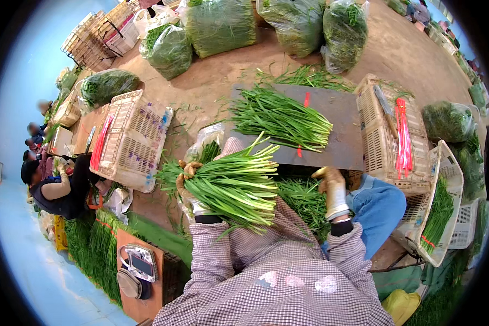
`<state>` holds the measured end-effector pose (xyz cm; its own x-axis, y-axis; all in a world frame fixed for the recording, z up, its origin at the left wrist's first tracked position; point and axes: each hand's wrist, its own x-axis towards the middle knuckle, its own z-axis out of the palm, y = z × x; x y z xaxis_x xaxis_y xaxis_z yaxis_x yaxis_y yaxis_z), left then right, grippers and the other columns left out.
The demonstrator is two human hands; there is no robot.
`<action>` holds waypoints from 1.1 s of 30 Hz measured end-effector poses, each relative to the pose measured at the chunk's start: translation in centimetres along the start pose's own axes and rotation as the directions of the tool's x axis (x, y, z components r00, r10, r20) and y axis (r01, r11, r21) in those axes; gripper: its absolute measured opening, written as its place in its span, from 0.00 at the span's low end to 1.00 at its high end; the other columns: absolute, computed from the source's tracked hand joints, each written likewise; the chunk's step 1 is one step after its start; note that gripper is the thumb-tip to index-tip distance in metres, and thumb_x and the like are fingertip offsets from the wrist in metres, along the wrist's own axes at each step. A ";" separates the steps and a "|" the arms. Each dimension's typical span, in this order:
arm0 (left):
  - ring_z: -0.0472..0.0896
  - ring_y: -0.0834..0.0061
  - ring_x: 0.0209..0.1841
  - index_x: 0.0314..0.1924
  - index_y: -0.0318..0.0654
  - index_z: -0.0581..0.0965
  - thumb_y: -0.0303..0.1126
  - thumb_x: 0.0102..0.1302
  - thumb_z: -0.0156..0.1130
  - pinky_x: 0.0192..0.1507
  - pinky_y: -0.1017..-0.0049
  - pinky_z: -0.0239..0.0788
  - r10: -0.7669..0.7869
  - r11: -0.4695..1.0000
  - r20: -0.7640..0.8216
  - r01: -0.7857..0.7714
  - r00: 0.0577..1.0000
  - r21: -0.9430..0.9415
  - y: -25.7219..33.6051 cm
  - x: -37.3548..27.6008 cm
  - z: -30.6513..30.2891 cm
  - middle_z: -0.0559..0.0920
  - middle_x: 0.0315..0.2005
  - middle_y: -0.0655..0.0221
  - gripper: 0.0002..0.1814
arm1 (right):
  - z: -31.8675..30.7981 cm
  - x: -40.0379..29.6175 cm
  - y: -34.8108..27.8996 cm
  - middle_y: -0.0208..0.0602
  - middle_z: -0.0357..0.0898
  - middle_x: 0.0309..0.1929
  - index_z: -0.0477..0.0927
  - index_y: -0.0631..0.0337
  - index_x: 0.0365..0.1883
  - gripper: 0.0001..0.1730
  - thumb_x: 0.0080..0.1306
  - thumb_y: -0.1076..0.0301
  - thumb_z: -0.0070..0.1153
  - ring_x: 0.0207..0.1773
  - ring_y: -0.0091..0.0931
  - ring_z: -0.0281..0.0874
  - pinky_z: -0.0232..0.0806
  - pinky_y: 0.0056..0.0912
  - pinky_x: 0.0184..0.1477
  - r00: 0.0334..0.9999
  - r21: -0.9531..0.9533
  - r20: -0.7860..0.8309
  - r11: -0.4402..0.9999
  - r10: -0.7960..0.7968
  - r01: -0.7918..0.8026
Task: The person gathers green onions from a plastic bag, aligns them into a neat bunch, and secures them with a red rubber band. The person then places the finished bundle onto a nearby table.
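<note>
My left hand [189, 179], in a stained glove, grips a loose bunch of Chinese chives [236, 183] above my lap. The pale stem ends fan out to the right, and the leaf tips stick out left past my fingers. My right hand [332, 189], gloved too, hangs above my bent knee with its fingers apart and nothing in them. Ahead of it, a pile of chives [281, 116] lies across a dark board [344, 134]. Red ties [307, 100] show at the pile's far and near edges. Loose green leaves [303, 199] lie below the board's near edge.
On the upturned crate [391, 138] at right rest a knife [383, 104] and red ties [403, 138]. Another crate [134, 142] stands at left. Stuffed plastic bags [220, 28] line the far side. A person [57, 187] sits at left. A phone [142, 265] lies on a wooden surface.
</note>
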<state>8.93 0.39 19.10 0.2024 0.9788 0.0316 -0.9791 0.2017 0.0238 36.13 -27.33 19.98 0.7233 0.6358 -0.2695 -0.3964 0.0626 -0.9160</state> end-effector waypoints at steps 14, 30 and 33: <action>0.83 0.69 0.49 0.61 0.32 0.78 0.32 0.69 0.59 0.61 0.68 0.73 -0.285 0.958 0.044 0.283 0.958 0.052 3.8 1.0 -3.4 0.86 0.41 0.63 0.22 | 3.9 -1.7 1.0 0.34 0.85 0.29 0.86 0.59 0.44 0.09 0.74 0.64 0.61 0.27 0.21 0.76 0.68 0.26 0.31 0.959 -0.568 0.058 0.781 -0.278 0.261; 0.86 0.71 0.40 0.60 0.34 0.78 0.33 0.70 0.55 0.49 0.71 0.80 -0.232 0.962 -0.076 0.241 0.970 0.130 2.4 -0.1 -1.3 0.87 0.37 0.65 0.21 | 13.4 -1.4 -2.9 0.28 0.84 0.37 0.84 0.66 0.46 0.12 0.69 0.69 0.68 0.37 0.17 0.76 0.71 0.23 0.41 0.915 -0.121 0.232 0.923 -0.331 0.365; 0.86 0.72 0.38 0.59 0.35 0.79 0.33 0.70 0.56 0.48 0.72 0.80 -0.195 0.969 -0.111 0.209 0.974 0.131 3.1 0.4 -1.8 0.86 0.37 0.66 0.20 | 13.8 -0.5 -3.6 0.28 0.84 0.38 0.83 0.63 0.42 0.08 0.69 0.71 0.68 0.39 0.19 0.77 0.72 0.23 0.45 0.894 0.052 0.162 0.909 -0.417 0.414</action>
<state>5.91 1.46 17.41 0.3868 0.9182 -0.0852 -0.9041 0.3958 0.1609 29.37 -17.29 27.54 0.7202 0.6675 0.1892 -0.0897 0.3600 -0.9286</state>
